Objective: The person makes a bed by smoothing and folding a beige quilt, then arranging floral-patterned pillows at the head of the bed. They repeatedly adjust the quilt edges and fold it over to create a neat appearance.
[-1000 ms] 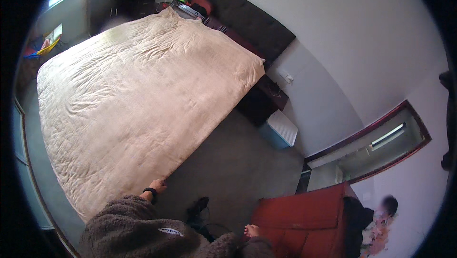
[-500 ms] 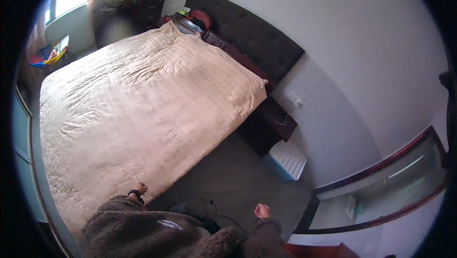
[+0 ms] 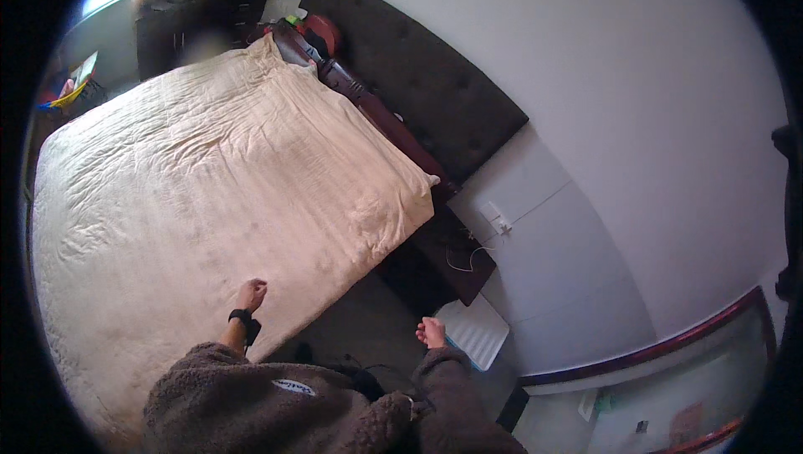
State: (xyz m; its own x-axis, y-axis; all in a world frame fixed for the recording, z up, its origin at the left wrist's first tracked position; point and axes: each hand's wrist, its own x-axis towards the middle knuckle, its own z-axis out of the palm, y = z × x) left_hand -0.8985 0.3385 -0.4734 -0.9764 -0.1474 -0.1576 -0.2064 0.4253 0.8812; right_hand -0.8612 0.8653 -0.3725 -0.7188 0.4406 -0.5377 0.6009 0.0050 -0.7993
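My left hand (image 3: 252,293), with a dark band on its wrist, is above the near part of the beige bedspread (image 3: 209,203). Its fingers are curled in, and nothing shows in them. My right hand (image 3: 432,333) hangs over the floor beside the bed, closed in a loose fist with no object visible. Close to it stands a storage box (image 3: 473,330) with a ridged white lid and bluish sides. Wrinkles run across the far and left parts of the bedspread.
A dark padded headboard (image 3: 410,77) rises behind the bed. Beside it is a dark red nightstand (image 3: 468,266) with a white cable, below a wall socket (image 3: 495,216). A glass panel framed in dark red (image 3: 644,362) is at lower right. A colourful basket (image 3: 67,96) stands far left.
Both hands have moved up and forward in view, the left further over the bedspread, the right closer to the storage box. The view has shifted, with the headboard and nightstand nearer.
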